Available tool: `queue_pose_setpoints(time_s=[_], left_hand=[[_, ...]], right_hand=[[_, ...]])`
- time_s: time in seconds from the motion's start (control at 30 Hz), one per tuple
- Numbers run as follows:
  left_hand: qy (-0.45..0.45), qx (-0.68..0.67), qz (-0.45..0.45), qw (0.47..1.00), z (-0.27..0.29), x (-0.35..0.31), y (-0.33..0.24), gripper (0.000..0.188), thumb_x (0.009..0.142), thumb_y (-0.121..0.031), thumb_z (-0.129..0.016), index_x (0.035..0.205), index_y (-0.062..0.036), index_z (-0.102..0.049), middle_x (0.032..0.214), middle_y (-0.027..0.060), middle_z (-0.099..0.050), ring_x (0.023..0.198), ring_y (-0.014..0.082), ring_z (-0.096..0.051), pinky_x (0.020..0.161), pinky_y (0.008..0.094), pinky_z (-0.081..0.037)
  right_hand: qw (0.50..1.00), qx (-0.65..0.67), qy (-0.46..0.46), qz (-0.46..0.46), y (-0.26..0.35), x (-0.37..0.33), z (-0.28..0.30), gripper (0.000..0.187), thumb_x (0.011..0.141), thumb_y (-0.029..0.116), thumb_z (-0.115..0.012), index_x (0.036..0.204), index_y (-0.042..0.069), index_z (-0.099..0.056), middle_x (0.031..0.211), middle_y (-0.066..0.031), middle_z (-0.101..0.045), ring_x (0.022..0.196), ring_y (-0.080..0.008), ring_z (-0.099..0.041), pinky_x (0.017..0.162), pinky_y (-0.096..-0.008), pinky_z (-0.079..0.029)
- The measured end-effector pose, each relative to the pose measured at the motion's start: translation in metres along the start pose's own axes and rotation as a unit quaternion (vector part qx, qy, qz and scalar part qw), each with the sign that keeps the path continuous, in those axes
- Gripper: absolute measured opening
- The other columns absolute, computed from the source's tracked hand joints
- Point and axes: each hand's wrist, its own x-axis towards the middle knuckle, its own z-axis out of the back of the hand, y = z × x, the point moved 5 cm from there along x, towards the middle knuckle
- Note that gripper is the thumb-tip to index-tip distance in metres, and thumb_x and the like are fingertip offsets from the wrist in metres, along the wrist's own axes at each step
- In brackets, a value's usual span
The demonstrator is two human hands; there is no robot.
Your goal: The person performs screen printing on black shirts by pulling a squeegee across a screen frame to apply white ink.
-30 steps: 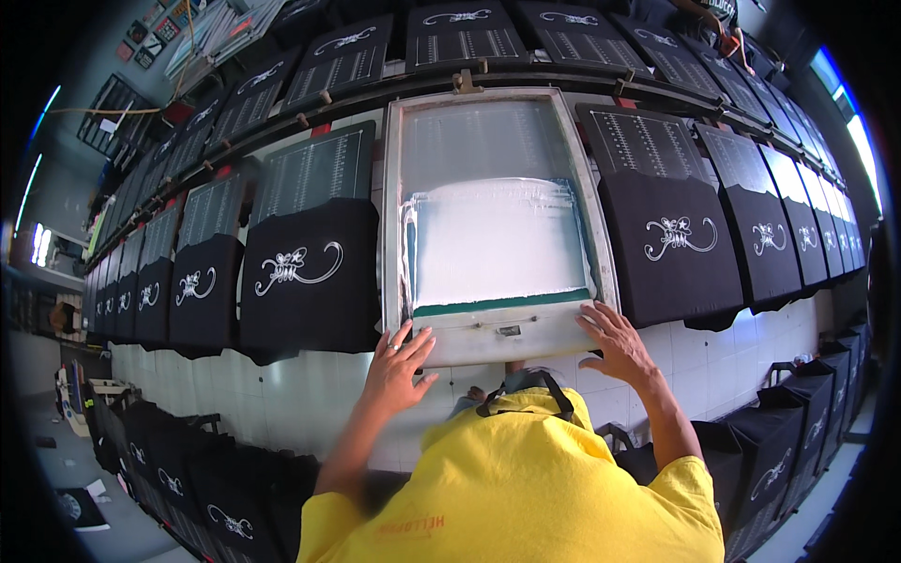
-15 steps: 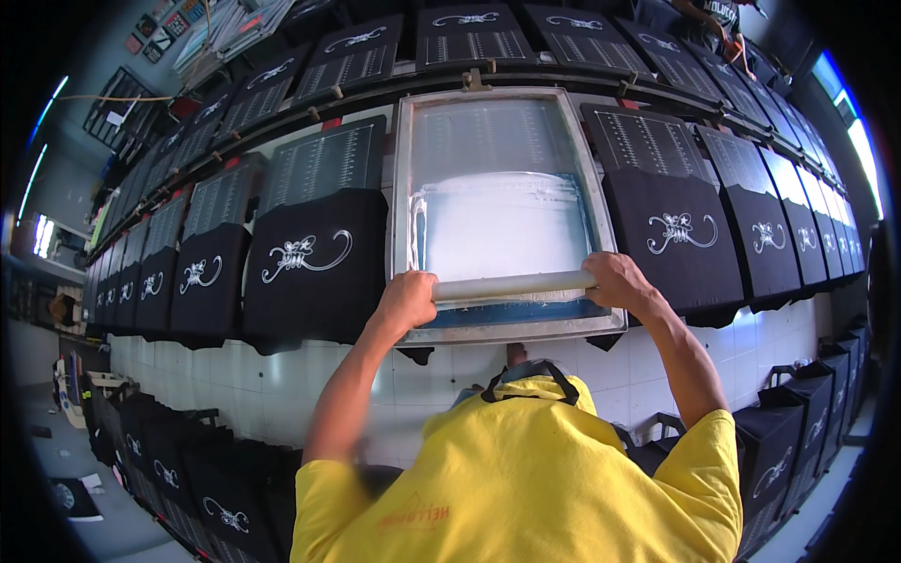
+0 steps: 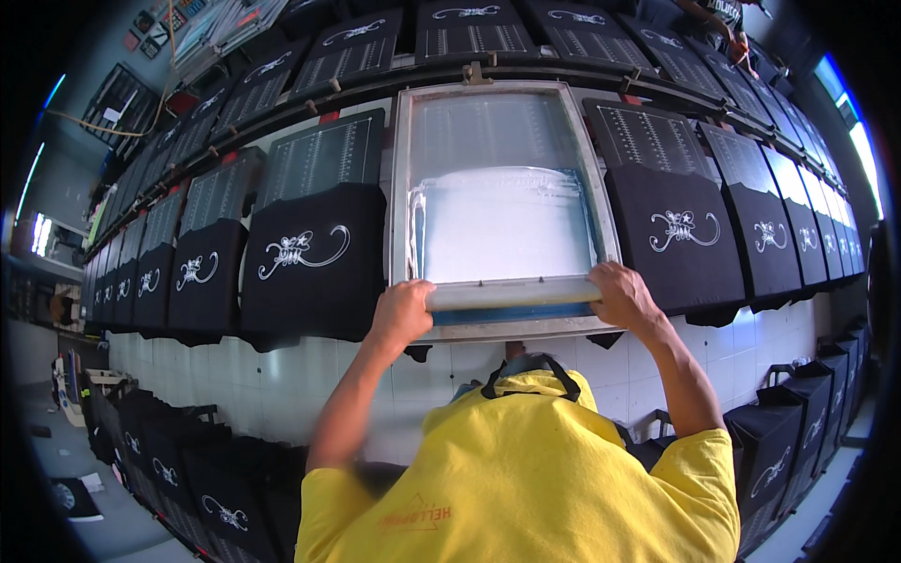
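Observation:
My left hand (image 3: 404,310) and my right hand (image 3: 623,296) are closed round opposite ends of a long pale squeegee (image 3: 514,295). The squeegee lies crosswise near the close end of a screen printing frame (image 3: 610,220), just above a blue strip of its mesh. Beyond it, a broad patch of white ink (image 3: 507,225) coats the middle of the mesh. Toward the far end the mesh (image 3: 493,127) is see-through, with a marked board beneath. The squeegee's lower edge and the cloth under the screen are hidden.
Black shirts with white scroll prints lie on boards either side, such as a left shirt (image 3: 300,253) and a right shirt (image 3: 680,230). A rail (image 3: 347,89) with a metal clamp (image 3: 477,73) runs behind the frame. Another person's hand (image 3: 741,47) shows at the far right.
Both hands have drawn the squeegee slightly toward me, and its tilt has changed. The white patch now ends right at its far side.

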Motion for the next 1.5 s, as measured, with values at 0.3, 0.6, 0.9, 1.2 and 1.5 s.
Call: queue_pose_setpoints(time_s=[0.3, 0.6, 0.9, 1.2, 1.5], left_hand=[[-0.073, 0.056, -0.075, 0.993, -0.035, -0.019, 0.010, 0.031, 0.076, 0.004, -0.062, 0.105, 0.0000, -0.068, 0.114, 0.0133, -0.071, 0.108, 0.0287, -0.068, 0.092, 0.0386, -0.056], [-0.073, 0.035, -0.095, 0.992, -0.016, 0.084, 0.042, 0.029, 0.076, 0.003, -0.063, 0.104, -0.0006, -0.068, 0.111, 0.0127, -0.072, 0.105, 0.0283, -0.069, 0.086, 0.0389, -0.058], [-0.032, 0.018, -0.077, 0.996, 0.004, 0.179, 0.062, 0.033, 0.066, 0.003, -0.061, 0.097, -0.0010, -0.073, 0.098, 0.0190, -0.071, 0.088, 0.0361, -0.070, 0.081, 0.0421, -0.057], [-0.020, 0.025, -0.052, 0.998, 0.015, 0.182, 0.067, 0.033, 0.067, 0.002, -0.062, 0.096, -0.0051, -0.074, 0.091, 0.0193, -0.070, 0.088, 0.0387, -0.068, 0.080, 0.0447, -0.055], [-0.050, 0.014, -0.062, 0.997, 0.004, 0.065, 0.031, 0.034, 0.073, 0.005, -0.057, 0.103, -0.0018, -0.071, 0.106, 0.0155, -0.072, 0.095, 0.0339, -0.069, 0.085, 0.0433, -0.057]], right_hand=[[0.997, -0.051, -0.056, 0.018, -0.005, -0.013, -0.044, 0.036, 0.061, -0.001, -0.069, 0.096, 0.002, -0.059, 0.106, -0.0112, -0.062, 0.100, -0.0289, -0.060, 0.086, -0.0391, -0.054], [0.997, -0.063, -0.035, 0.015, -0.048, 0.075, -0.040, 0.036, 0.062, 0.003, -0.073, 0.095, 0.002, -0.059, 0.103, -0.0112, -0.063, 0.097, -0.0292, -0.061, 0.085, -0.0388, -0.055], [0.999, -0.044, -0.026, 0.001, -0.091, 0.165, -0.018, 0.020, 0.071, 0.004, -0.073, 0.091, 0.002, -0.067, 0.093, -0.0129, -0.069, 0.094, -0.0316, -0.067, 0.084, -0.0424, -0.056], [0.998, -0.020, -0.039, -0.041, -0.077, 0.164, 0.006, 0.017, 0.073, 0.003, -0.068, 0.090, 0.002, -0.071, 0.095, -0.0146, -0.070, 0.095, -0.0327, -0.067, 0.084, -0.0433, -0.055], [0.996, 0.008, -0.087, 0.009, -0.035, 0.055, -0.015, 0.027, 0.067, -0.001, -0.069, 0.093, 0.003, -0.065, 0.094, -0.0102, -0.066, 0.094, -0.0298, -0.064, 0.080, -0.0409, -0.056]])
